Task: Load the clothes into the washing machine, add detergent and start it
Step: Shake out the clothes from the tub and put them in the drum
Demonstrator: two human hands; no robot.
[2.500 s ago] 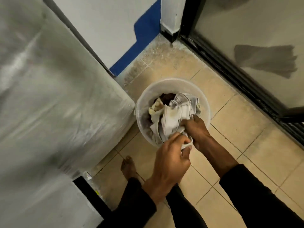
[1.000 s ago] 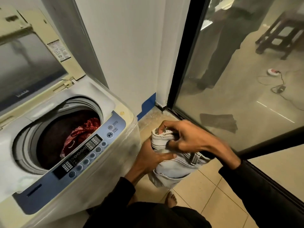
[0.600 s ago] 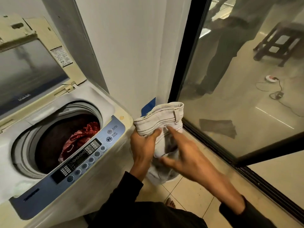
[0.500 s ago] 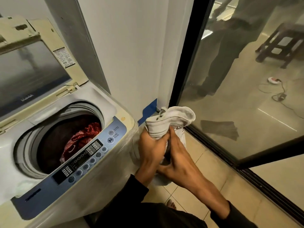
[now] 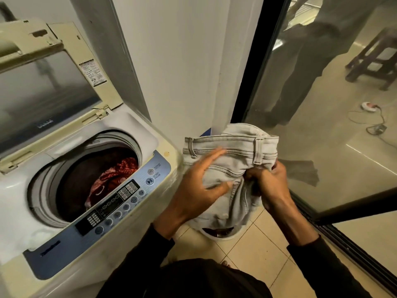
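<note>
A top-loading washing machine stands at the left with its lid raised. Red patterned cloth lies in its drum. To the right of the machine I hold a pair of pale grey jeans in the air, waistband up. My left hand grips the jeans' front with fingers spread over the fabric. My right hand is bunched on the fabric at the right side. The blue control panel faces me.
A white bucket with dark clothes sits on the tiled floor under the jeans. A glass sliding door with a black frame runs along the right. A white wall pillar stands behind the jeans.
I lifted the jeans from the bucket and straightened up beside the machine. Since half a second ago the bundle has been turned and spread so the waistband shows flat.
</note>
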